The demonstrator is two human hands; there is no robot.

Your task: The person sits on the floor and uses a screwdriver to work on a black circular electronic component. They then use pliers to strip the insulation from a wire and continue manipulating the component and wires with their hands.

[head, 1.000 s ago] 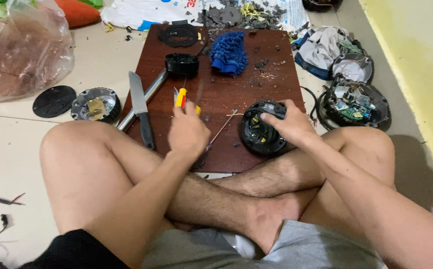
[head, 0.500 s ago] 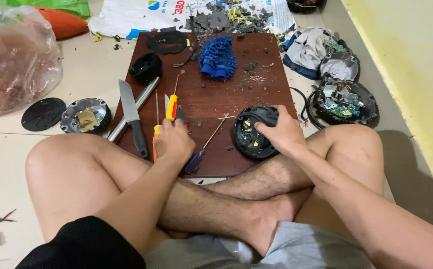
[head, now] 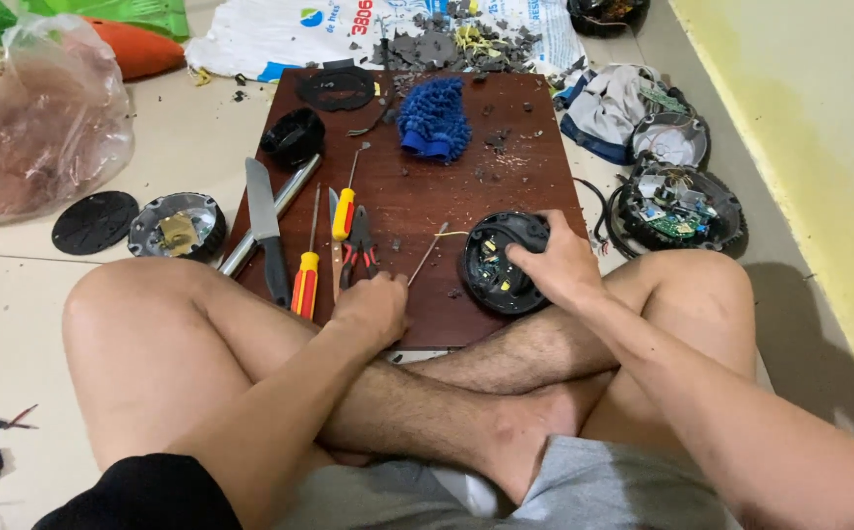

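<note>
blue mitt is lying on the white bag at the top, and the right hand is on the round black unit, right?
Not quite. The head view shows the blue mitt lying on the brown board, not the white bag. The right hand is indeed on the round black unit.

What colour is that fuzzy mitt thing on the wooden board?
The fuzzy mitt is bright blue, lying near the far end of the dark red-brown board; the head view shows it.

board (head: pixel 506 177): you see dark red-brown wood, smooth, faint sheen, dusted with grit
housing (head: pixel 499 263): black plastic, matt, under your right hand (head: pixel 557 267)
mitt (head: pixel 434 119): blue cloth, shaggy
knife (head: pixel 264 218): grey metal blade, dull
screwdrivers (head: pixel 305 280): glossy yellow-and-red plastic handles, thin metal shafts
floor (head: pixel 15 294): pale tiles, smooth
bag (head: pixel 29 118): clear plastic, crinkled, glossy
</note>
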